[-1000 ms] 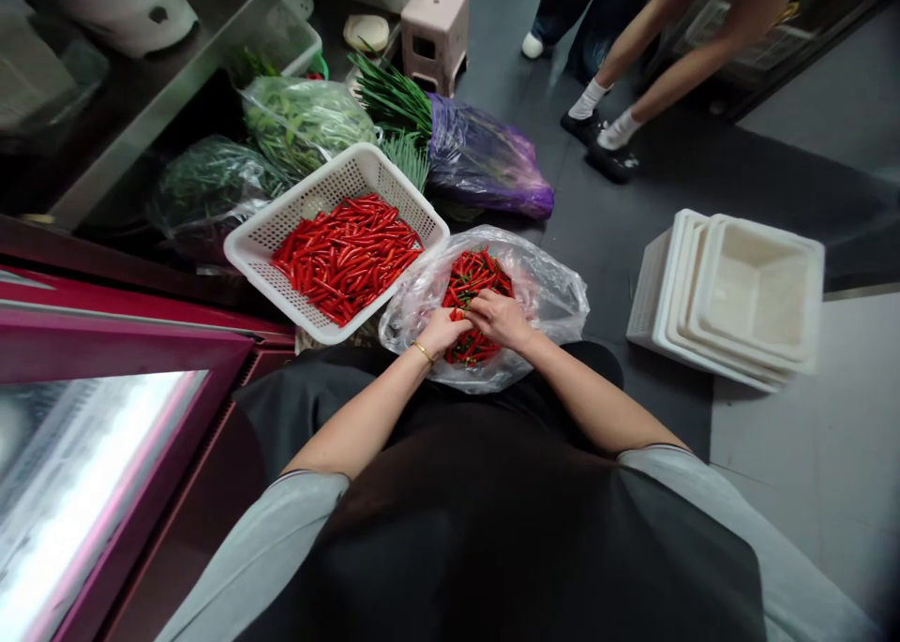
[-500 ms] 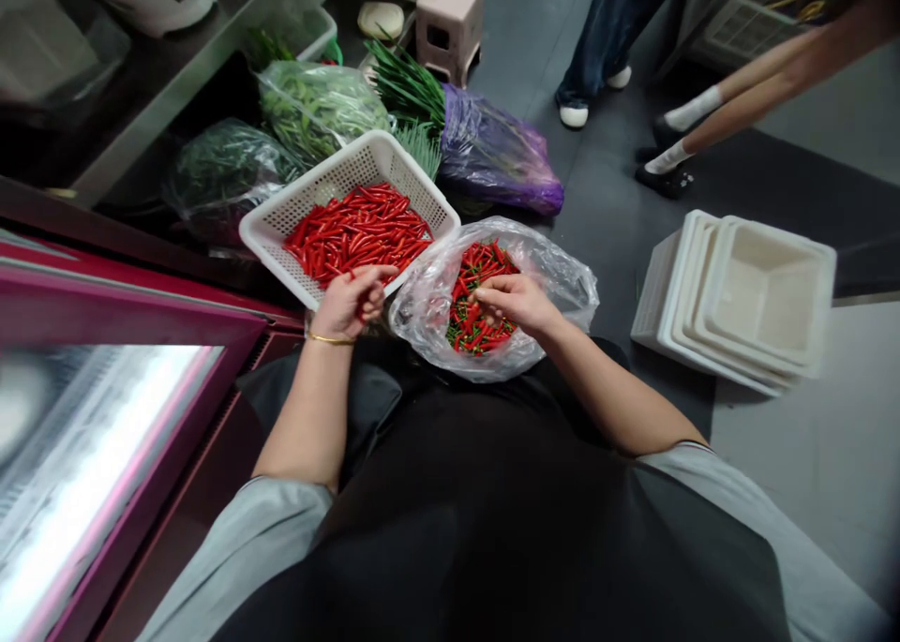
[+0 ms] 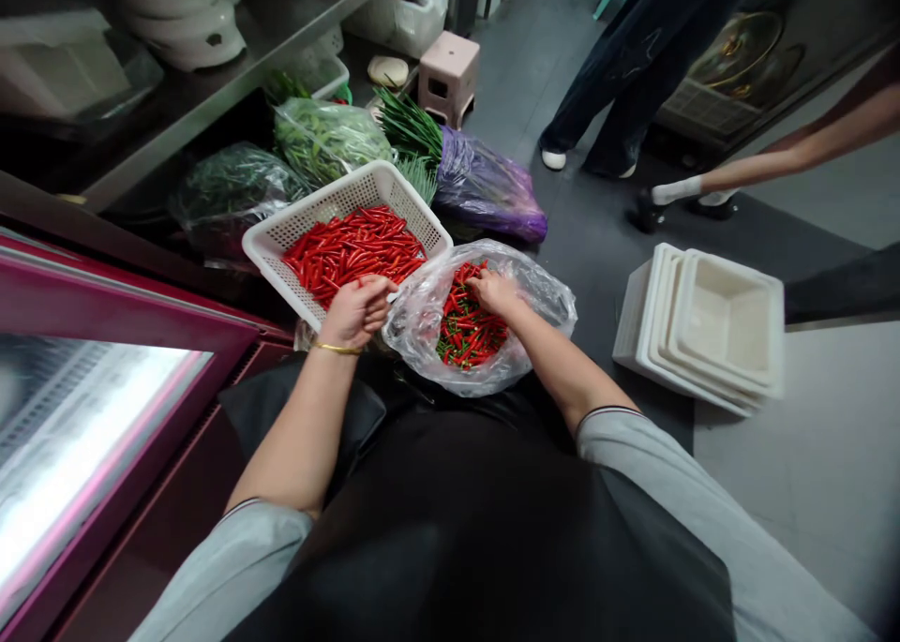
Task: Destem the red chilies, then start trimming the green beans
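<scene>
Reaching into a clear plastic bag point(image 3: 545, 297), the right hand point(image 3: 496, 293) has its fingertips down among red chillies with green stems point(image 3: 470, 335); whether it pinches one cannot be told. The left hand point(image 3: 361, 310), a gold bracelet point(image 3: 337, 348) at its wrist, is half curled above the near rim of a white perforated basket point(image 3: 380, 190), its fingers too blurred to show whether anything is in them. The hands are well apart from each other. Red chillies without visible stems point(image 3: 358, 248) lie in the basket, just beyond the left hand. The bag stands directly to the basket's right, its crumpled edge touching the rim, in front of the dark apron point(image 3: 478, 511). A dark mark on the white stacked pots point(image 3: 187, 33) is too small to make out. Past the basket lies a purple plastic wrap point(image 3: 488, 187) around long green stalks point(image 3: 408, 122).
</scene>
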Demonstrator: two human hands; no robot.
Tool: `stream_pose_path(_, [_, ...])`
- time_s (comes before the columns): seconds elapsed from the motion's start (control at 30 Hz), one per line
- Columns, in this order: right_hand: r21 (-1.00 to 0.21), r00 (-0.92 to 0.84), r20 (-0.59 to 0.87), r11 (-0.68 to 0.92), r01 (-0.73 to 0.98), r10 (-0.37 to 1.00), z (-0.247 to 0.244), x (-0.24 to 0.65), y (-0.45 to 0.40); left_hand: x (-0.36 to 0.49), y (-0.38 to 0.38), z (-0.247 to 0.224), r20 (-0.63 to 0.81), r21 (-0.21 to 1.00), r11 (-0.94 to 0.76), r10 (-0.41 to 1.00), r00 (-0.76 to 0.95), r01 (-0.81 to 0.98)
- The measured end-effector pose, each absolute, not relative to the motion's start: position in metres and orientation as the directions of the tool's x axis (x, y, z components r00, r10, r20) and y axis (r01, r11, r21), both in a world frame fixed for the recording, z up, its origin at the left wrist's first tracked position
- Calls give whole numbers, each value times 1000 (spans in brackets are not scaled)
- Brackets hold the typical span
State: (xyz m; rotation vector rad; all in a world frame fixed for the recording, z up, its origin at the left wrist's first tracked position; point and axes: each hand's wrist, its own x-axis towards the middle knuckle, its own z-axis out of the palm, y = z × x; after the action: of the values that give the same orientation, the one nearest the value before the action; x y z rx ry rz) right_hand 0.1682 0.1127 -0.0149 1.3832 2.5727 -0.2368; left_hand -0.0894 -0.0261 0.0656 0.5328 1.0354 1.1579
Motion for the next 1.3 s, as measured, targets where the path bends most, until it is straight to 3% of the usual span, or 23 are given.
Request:
stream_pose_path(0.07, [-94,-583,-247,580,809,774,-24,169,117,-63,-14,57,-418,804,417,903,97,-424])
stream_pose_path(0.17, [-316,-647,-150,584,748,747,-19,179,112,-27,1,38,-385,879,384,921,57,-281])
stream_pose_path(0.27, [-571,-618,-51,485,663,785,-8,200,94,1,14,14,-174,984,174,985,-11,-42])
stream_pose_path(0.37, [-767,-538,-78,294,570,840,-4,213,76,20,24,-7,-51,994,45,997,50,104])
stream_pose_path(0.47, [-919,-447,-261,-78,387,856,-9,210,68,34,26,-19,-175,983,181,974,147,-30])
stream_pose_path(0.53, [-917,-394,-395,-327,230,830,-11,204,64,39,22,-21,-326,905,374,916,236,-203])
stream_pose_path(0.63, [-885,-383,-459,-451,117,802,-7,195,57,41,13,-16,-497,718,601,796,346,-352])
stream_pose_path(0.77, [-922,-429,-380,-373,104,819,5,192,41,37,0,-4,-535,652,643,766,356,-402])
stream_pose_path(0.87, [-934,-417,-355,-338,116,837,9,191,33,34,-9,2,-448,708,589,801,396,-391])
stream_pose_path(0.97, [-910,-457,-401,-404,98,794,11,192,26,29,-16,6,-352,767,516,836,421,-381])
stream_pose_path(1.07, [-912,-463,-401,-394,116,791,15,191,19,25,-19,8,-337,780,508,833,439,-366])
stream_pose_path(1.2, [-922,-511,-248,-38,386,823,31,193,25,22,-19,9,-367,843,496,813,453,-208])
stream_pose_path(1.3, [-853,-697,-209,221,473,686,44,200,37,14,-19,13,-378,873,481,771,512,-78])
